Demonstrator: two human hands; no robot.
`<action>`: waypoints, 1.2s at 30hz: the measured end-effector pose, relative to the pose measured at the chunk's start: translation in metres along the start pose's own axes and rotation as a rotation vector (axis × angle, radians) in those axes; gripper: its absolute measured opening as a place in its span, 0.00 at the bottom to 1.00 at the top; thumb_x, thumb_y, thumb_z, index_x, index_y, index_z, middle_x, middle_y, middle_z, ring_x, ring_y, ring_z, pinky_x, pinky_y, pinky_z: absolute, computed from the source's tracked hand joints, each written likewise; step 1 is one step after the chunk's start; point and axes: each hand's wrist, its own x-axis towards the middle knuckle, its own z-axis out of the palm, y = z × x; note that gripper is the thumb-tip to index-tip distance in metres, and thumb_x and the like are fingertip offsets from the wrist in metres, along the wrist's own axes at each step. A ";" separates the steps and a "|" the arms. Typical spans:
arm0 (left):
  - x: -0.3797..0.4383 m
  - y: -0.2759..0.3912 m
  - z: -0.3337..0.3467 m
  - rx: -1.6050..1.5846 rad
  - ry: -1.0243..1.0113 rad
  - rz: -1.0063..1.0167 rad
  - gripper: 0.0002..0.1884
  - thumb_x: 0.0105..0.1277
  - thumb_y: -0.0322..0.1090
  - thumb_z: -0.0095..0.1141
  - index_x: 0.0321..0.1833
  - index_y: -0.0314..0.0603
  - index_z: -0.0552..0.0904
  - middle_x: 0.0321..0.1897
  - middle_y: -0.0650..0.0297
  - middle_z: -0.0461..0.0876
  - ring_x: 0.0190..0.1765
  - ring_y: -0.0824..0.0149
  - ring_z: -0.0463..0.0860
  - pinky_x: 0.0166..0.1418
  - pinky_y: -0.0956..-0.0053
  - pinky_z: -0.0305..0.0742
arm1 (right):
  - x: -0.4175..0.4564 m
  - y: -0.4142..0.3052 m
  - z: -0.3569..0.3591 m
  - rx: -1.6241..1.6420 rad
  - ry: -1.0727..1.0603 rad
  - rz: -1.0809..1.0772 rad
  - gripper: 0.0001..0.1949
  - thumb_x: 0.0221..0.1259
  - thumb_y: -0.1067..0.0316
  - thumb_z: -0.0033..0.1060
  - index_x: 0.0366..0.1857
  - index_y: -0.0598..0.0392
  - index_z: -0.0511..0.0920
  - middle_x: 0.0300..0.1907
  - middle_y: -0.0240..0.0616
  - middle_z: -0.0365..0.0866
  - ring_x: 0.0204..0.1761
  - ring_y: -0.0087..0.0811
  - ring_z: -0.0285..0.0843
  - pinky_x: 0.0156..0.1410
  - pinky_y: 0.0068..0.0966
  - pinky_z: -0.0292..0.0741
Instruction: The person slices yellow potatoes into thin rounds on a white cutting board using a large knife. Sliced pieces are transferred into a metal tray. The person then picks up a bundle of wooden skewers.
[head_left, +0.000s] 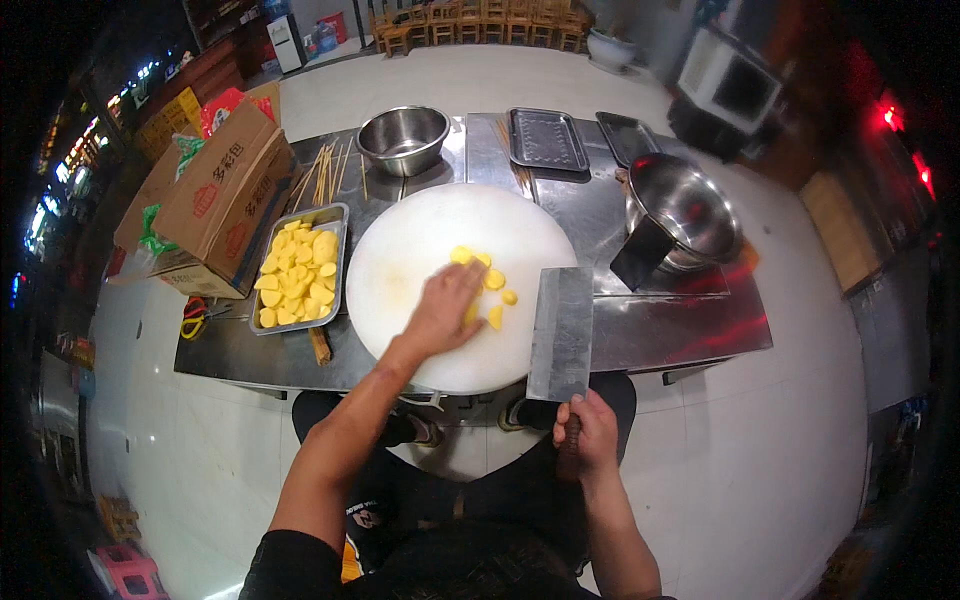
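Observation:
My left hand (448, 306) rests palm down on a round white cutting board (397, 232), thumb spread from the fingers. Yellow slices, apparently potato (494, 280), lie around and partly beneath it; what is under the palm is hidden. In my right hand (589, 430) is the dark handle of a broad cleaver (561, 334). Its blade points away from me and overlaps the board's right edge in view. To the left, a metal tray (344, 247) holds many similar yellow pieces.
Beyond the board are bamboo skewers (324, 174), a steel bowl (403, 141) and two dark trays (548, 140) (628, 138). A larger steel bowl (684, 199) with a black object (642, 255) against it stands right. Scissors (193, 318) lie near a cardboard box (217, 195) on the left.

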 end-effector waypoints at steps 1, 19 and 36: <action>0.005 -0.014 0.003 0.035 0.059 -0.085 0.48 0.59 0.45 0.70 0.81 0.38 0.61 0.77 0.46 0.65 0.73 0.40 0.66 0.77 0.48 0.61 | 0.004 0.008 -0.003 0.019 -0.011 -0.013 0.07 0.78 0.65 0.50 0.44 0.56 0.76 0.28 0.33 0.79 0.22 0.27 0.77 0.29 0.26 0.75; -0.004 -0.009 0.010 -0.407 0.025 -0.196 0.40 0.59 0.48 0.72 0.73 0.40 0.74 0.68 0.49 0.77 0.71 0.46 0.73 0.77 0.54 0.62 | 0.027 0.066 0.064 -0.162 -0.014 0.125 0.09 0.81 0.62 0.45 0.40 0.53 0.72 0.29 0.34 0.79 0.23 0.26 0.78 0.29 0.27 0.78; -0.013 0.001 0.022 -0.278 0.332 -0.219 0.25 0.61 0.44 0.68 0.61 0.45 0.84 0.66 0.43 0.75 0.69 0.39 0.71 0.75 0.50 0.64 | 0.034 0.083 0.130 -0.262 -0.045 0.098 0.09 0.78 0.63 0.46 0.38 0.54 0.68 0.27 0.36 0.77 0.21 0.29 0.76 0.28 0.28 0.76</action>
